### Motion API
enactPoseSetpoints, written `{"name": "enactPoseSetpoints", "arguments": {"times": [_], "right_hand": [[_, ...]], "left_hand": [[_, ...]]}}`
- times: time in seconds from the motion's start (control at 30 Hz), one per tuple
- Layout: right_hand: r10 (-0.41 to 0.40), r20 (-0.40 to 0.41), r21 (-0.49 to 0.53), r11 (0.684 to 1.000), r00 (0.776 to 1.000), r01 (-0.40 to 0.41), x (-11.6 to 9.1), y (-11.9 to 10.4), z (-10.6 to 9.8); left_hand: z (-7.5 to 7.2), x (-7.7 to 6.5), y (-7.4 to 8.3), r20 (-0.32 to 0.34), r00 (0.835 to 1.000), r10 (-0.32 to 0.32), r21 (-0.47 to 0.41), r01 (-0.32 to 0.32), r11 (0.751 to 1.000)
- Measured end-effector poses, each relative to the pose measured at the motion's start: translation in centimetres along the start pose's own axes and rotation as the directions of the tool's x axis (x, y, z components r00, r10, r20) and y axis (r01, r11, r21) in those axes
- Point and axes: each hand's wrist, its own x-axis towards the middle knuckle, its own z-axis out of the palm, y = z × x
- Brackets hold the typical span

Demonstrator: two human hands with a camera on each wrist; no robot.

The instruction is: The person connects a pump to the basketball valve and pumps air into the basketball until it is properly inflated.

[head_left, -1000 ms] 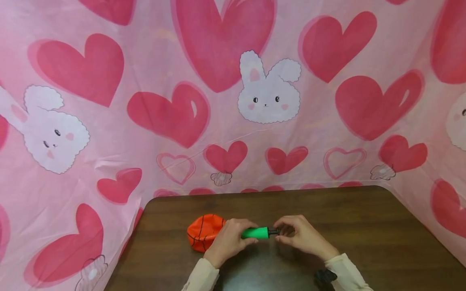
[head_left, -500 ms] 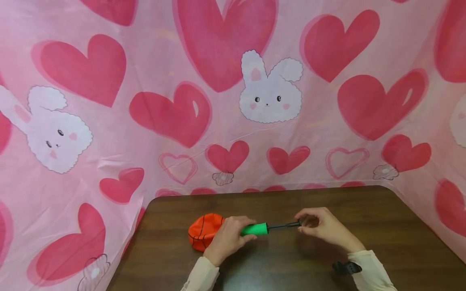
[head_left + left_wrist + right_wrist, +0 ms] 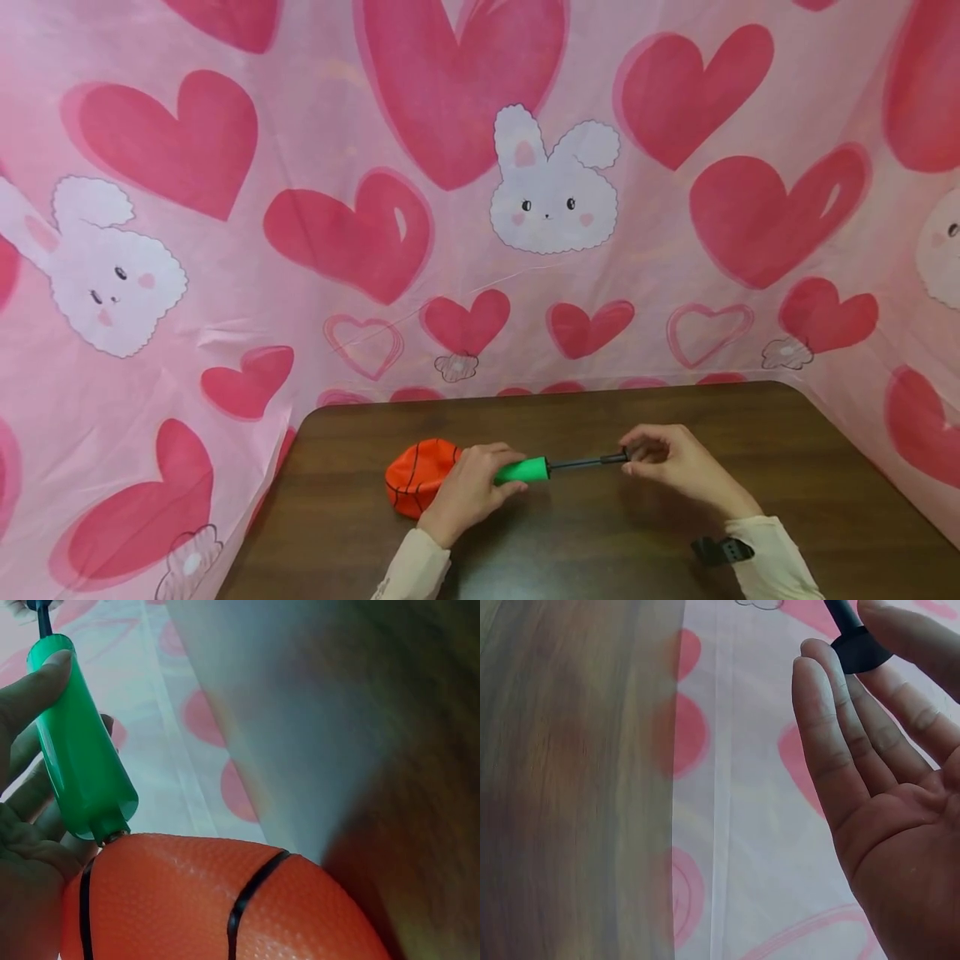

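My left hand (image 3: 468, 492) grips the green barrel of a small hand pump (image 3: 527, 470), its thumb laid along the barrel in the left wrist view. The pump's lower end meets an orange toy basketball (image 3: 172, 900) with black lines, at a small metal-looking fitting. In the head view the ball looks dented and partly flat, half covered by the left hand. A thin dark plunger rod (image 3: 577, 463) extends from the barrel toward the right. My right hand (image 3: 690, 471) pinches the black handle (image 3: 861, 652) at the rod's end between thumb and fingers.
Both hands work above a dark wooden table (image 3: 585, 542) with rounded far corners. A pink cloth (image 3: 457, 250) printed with hearts and rabbits hangs close behind it and along the sides. A black strap device (image 3: 722, 550) is on the right wrist.
My right hand has moved to the right with the handle, drawing the rod far out of the green barrel, mostly in the first half second. The left hand and ball stay nearly in place.
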Motion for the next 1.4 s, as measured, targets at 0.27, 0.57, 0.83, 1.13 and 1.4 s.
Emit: {"name": "enactPoseSetpoints", "arguments": {"times": [0.27, 0.57, 0.83, 1.13, 1.4], "right_hand": [[-0.038, -0.023, 0.004, 0.999, 0.999, 0.039, 0.8, -0.6, 1.5], [-0.066, -0.050, 0.016, 0.998, 0.997, 0.067, 2.4, -0.5, 4.4], [-0.084, -0.071, 0.016, 0.996, 0.994, 0.086, 3.9, -1.1, 6.9], [-0.090, -0.039, 0.029, 0.995, 0.995, 0.091, 4.6, -1.7, 7.9], [-0.090, -0.012, 0.027, 0.996, 0.996, 0.091, 4.3, -1.9, 7.8]], "left_hand": [[-0.1, 0.0, 0.1, -0.020, 0.999, 0.040, 0.059, -0.038, 0.998], [-0.3, 0.0, 0.0, -0.030, 0.999, 0.030, 0.081, -0.028, 0.996], [-0.4, 0.1, 0.0, -0.038, 0.999, 0.036, 0.108, -0.031, 0.994], [-0.4, 0.3, 0.0, -0.030, 0.999, 0.036, 0.080, -0.033, 0.996], [-0.5, 0.2, -0.1, -0.016, 1.000, 0.005, 0.030, -0.004, 1.000]]}}
